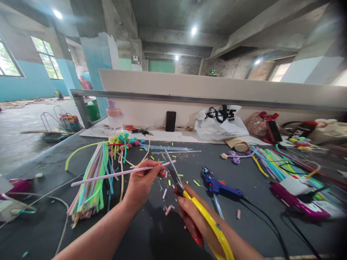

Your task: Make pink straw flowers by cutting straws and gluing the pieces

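So we've got two hands going: left hand (145,182) pinching one pink pipe cleaner (108,176), right hand (192,206) wrapped round one pair of scissors (197,206).

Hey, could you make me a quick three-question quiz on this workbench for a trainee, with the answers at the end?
1. Multiple choice: compared with the black phone, where is the white bag? A) to its left; B) to its right; C) directly beneath it.
2. True or false: the blue glue gun lies on the dark tabletop.
3. Short answer: what do the left hand and the right hand each hold?

Key: 1. B. 2. True. 3. Left: a pale purple fuzzy stem; right: scissors with yellow and red on the handles.
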Tool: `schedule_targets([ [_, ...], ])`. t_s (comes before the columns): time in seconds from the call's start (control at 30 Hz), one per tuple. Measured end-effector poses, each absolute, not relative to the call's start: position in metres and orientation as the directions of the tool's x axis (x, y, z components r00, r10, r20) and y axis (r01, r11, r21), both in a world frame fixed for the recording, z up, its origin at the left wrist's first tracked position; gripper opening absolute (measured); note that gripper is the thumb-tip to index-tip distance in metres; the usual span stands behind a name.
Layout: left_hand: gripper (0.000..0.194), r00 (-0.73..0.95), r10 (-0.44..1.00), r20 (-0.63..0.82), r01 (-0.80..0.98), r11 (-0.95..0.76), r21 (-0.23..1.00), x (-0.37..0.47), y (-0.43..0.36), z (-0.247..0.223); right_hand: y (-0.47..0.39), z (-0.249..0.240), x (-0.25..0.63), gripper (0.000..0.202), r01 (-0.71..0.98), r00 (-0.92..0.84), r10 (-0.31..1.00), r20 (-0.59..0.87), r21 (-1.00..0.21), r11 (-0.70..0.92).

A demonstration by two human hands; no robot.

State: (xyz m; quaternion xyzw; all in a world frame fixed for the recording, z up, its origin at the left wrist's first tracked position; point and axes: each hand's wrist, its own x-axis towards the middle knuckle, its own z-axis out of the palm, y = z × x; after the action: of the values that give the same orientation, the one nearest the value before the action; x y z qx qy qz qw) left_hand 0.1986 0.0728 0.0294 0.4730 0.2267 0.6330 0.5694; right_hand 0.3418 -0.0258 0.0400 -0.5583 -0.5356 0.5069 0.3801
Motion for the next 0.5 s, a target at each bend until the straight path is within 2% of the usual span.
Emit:
schedule_targets([
  [0.2, 0.006, 0.104, 0.925, 0.366, -0.479, -0.276, 0.833, 0.1993, 0.0714, 0.0299, -0.0244, 0.0408, 0.3414, 0.044, 0.282, -0.091, 0.987, -0.132, -0.954, -0.102],
  [0.5, 0.005, 0.111, 0.918, 0.38, -0.432, -0.3, 0.851, 0.1993, 0.0711, 0.0308, -0.0248, 0.0407, 0.3396, 0.045, 0.254, -0.086, 0.988, -0.127, -0.962, -0.101],
])
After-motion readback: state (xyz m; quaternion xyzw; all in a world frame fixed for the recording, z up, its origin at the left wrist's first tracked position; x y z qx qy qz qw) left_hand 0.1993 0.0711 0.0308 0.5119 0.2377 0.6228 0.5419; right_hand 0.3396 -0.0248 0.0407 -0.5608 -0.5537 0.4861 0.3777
